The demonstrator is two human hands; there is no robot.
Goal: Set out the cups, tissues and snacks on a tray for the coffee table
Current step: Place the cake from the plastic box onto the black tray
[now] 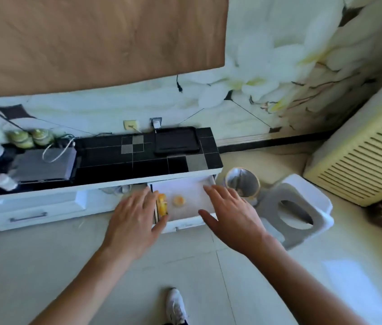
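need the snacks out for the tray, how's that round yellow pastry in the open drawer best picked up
Come from straight above and pinch the round pastry across its rim. It lies flat and alone on the drawer floor, clear of the walls, apart from the orange packet. The right hand, open above the drawer, looks nearest.

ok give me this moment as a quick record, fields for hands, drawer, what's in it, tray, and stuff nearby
left hand: open, fingers spread, at the drawer's left edge, holding nothing
right hand: open, over the drawer's right front corner, holding nothing
drawer: white, pulled open, at the cabinet's right end
drawer contents: yellow packet at the left side; small round pastry beside it
tray: black, on the dark tiled cabinet top, nothing on it
nearby: white stool and a bin to the right of the drawer
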